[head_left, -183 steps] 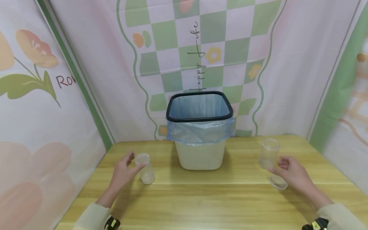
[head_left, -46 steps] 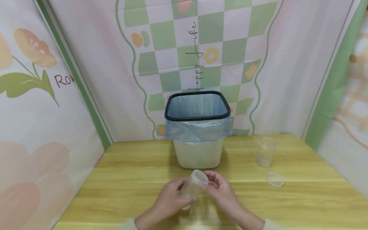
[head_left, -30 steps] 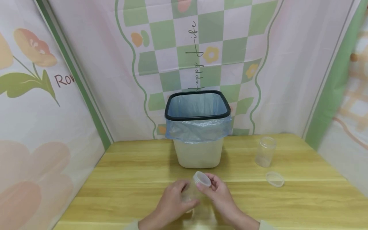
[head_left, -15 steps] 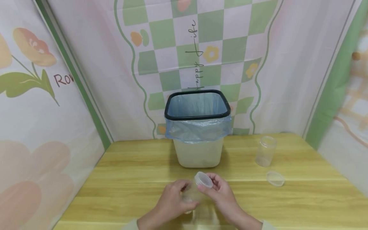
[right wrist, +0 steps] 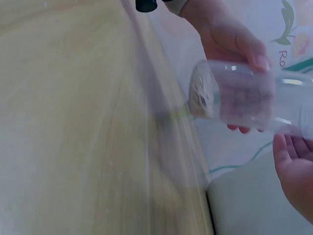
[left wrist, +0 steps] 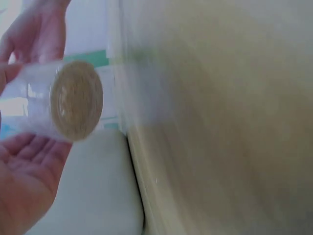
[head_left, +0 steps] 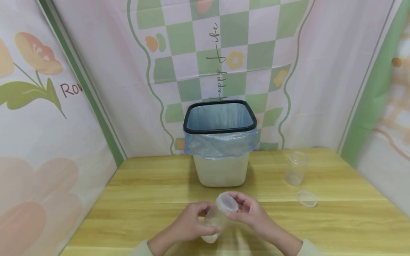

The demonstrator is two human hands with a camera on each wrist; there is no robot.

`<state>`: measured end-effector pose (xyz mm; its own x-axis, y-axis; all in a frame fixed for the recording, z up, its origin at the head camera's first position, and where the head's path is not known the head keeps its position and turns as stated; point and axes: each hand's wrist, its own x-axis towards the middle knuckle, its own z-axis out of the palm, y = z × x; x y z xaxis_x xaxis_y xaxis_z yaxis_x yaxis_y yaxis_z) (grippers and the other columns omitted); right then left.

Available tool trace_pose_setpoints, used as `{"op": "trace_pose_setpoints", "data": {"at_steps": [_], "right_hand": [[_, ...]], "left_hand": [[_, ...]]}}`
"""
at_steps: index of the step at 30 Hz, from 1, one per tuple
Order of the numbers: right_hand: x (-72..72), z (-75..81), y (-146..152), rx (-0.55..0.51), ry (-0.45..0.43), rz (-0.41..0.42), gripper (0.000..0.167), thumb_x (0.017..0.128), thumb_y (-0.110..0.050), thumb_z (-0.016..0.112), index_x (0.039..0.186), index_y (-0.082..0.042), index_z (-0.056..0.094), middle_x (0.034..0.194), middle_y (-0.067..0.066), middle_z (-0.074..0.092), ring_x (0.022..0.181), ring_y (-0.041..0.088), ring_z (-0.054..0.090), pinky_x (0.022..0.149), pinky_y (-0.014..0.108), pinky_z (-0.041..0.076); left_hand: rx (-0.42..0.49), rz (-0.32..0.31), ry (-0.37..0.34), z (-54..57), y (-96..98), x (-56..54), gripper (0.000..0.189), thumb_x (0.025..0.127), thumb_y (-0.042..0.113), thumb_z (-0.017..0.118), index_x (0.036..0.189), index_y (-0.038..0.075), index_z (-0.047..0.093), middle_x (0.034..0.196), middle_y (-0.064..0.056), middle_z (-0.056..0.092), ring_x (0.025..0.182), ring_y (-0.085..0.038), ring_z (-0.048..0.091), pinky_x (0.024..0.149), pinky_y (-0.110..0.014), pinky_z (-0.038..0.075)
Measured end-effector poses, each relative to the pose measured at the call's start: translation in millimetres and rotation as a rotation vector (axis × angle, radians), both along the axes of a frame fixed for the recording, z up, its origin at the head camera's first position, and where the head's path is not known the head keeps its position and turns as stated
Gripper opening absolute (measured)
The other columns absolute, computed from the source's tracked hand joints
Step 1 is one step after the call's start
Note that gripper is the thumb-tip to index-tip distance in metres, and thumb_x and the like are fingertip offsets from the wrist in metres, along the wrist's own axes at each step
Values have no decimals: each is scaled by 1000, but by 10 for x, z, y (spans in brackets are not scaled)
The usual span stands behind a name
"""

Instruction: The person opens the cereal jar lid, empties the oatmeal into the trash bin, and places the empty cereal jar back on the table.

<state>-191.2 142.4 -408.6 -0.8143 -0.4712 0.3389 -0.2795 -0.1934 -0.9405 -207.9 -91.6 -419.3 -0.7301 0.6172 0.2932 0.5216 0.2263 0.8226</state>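
A clear plastic jar is held tilted above the table, in front of the bin. Its top, with a whitish lid, leans right. My left hand grips the jar's body, thumb on the near side and fingers on the far side. At the top end, my right hand pinches the lid's rim between thumb and fingers. In the left wrist view, a beige layer covers the jar's bottom. The right wrist view shows this grainy material too; the lid end runs out of that frame.
A cream bin with a black rim and blue liner bag stands at the back centre. To its right, an uncovered clear jar stands near a loose clear lid. Printed curtains enclose the wooden table.
The jar first stood at the left with both hands apart; it is now lifted to the centre between them. Over the last second, the right fingers have shifted around the lid.
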Motion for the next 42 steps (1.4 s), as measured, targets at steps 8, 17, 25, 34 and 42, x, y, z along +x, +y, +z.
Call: {"op": "trace_pose_setpoints", "data": {"at_steps": [8,17,25,34,42], "right_hand": [[-73,-67,110,-62,2,274,53,96,3,54,141,15,29,137,11,52,125,23,50,102,32,42],[-33,-14,77,-41,-39,178,68,94,-3,59,147,12,18,143,23,40,127,18,47,104,28,40],[153,97,-214,-47,-193,-297,63,85,-1,70,137,13,37,130,22,52,117,17,53,98,20,42],[248,121,-454,-64,-297,-537,58,82,-2,73,130,8,42,126,19,55,117,26,54,91,20,46],[256,108,-468,-13,-334,-558,59,83,-8,75,129,8,42,124,18,55,117,28,54,90,20,47]], "left_hand": [[26,-155,-124,-44,-51,-52,41,82,16,76,121,7,65,111,-6,68,101,-21,65,91,-29,50],[-1,-13,-73,-43,-10,-31,46,79,23,79,120,6,65,110,0,68,100,-15,64,89,-28,51],[3,250,79,-13,131,68,50,73,30,86,110,5,64,103,-4,67,94,-18,65,82,-29,55],[-112,419,216,-7,238,182,53,69,42,86,105,12,60,99,2,63,89,-12,60,78,-29,54],[-141,423,252,-8,243,212,52,69,40,87,103,11,60,96,5,61,87,-9,57,76,-26,53]]}}
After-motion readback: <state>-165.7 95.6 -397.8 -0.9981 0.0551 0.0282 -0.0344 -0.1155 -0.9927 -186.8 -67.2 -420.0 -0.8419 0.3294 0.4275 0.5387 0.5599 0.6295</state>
